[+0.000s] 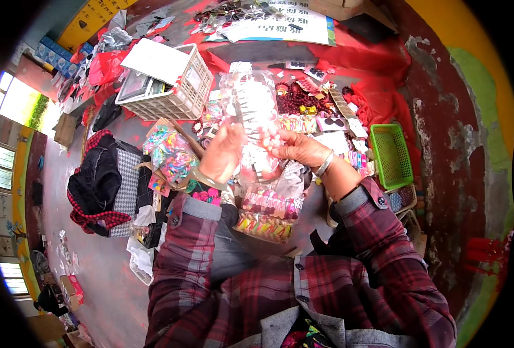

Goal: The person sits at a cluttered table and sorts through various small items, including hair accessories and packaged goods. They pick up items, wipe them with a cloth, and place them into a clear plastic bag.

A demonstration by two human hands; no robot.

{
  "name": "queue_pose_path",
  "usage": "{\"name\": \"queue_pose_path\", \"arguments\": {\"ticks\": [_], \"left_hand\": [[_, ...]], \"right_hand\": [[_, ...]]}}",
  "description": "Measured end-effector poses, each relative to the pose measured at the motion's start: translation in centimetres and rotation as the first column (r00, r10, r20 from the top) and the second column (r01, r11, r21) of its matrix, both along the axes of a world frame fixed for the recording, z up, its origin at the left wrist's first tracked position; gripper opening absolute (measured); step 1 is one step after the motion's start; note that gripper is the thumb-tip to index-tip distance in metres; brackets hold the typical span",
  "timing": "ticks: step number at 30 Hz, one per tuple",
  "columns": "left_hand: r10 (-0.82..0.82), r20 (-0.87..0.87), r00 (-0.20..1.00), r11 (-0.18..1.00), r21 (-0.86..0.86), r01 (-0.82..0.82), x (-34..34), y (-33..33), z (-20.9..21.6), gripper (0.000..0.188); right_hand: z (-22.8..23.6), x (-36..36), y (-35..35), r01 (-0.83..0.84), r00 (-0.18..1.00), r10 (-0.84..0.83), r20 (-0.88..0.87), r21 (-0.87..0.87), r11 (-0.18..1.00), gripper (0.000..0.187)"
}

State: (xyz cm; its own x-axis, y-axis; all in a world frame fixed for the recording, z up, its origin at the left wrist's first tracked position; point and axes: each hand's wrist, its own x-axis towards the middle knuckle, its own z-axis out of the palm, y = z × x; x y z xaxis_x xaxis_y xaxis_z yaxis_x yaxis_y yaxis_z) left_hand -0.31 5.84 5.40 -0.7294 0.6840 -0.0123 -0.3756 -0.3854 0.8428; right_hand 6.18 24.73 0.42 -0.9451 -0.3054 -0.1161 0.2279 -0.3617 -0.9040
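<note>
While the clear plastic bag [250,95] of pale, dark-striped goods stretches away from us between our two hands, we enter each holder in turn. Left hand [221,155]: blurred, lying along the bag's left side; whether it grips or merely steadies, we cannot tell. Right hand [300,149]: thumb and fingers bent inward, apparently pinching the bag's right edge, presumably because such slack plastic needs support from the side. Nearer us, below the bag: packs of small pink and yellow goods [268,214], probably kept close for easy reach. Beyond the right hand: dark red beads [303,101], heaped together. Far right: one green basket [393,153], seemingly placed out of the hands' way. Upper left: one pale crate [161,109], a white board [158,60] resting tilted on top, perhaps because the contents stand high.
</note>
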Motion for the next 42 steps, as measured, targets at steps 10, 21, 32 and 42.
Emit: {"name": "queue_pose_path", "arguments": {"ticks": [10, 21, 32, 42], "left_hand": [[-0.12, 0.098, 0.988, 0.987, -0.091, 0.129, -0.4, -1.9, -3.9, 0.032], [-0.231, -0.251, 0.94, 0.894, -0.436, 0.104, -0.8, -3.5, -5.0, 0.024], [-0.372, 0.009, 0.928, 0.927, -0.048, 0.372, -0.5, -1.6, -3.8, 0.03], [0.08, 0.357, 0.931, 0.993, 0.05, -0.104, -1.1, -2.1, -10.1, 0.022]], "right_hand": [[0.7, -0.6, -0.3, 0.109, 0.994, -0.108, -0.01, 0.128, 0.986, 0.039], [0.6, -3.2, 2.0, -0.057, 0.998, 0.057, -0.037, 0.006, 0.998, 0.025], [1.7, -1.6, 1.1, 0.138, 0.975, -0.157, 0.156, 0.125, 0.983, 0.024], [-0.4, -2.5, 6.7, 0.515, 0.839, -0.493, 0.23, -0.039, 0.857, 0.023]]}}
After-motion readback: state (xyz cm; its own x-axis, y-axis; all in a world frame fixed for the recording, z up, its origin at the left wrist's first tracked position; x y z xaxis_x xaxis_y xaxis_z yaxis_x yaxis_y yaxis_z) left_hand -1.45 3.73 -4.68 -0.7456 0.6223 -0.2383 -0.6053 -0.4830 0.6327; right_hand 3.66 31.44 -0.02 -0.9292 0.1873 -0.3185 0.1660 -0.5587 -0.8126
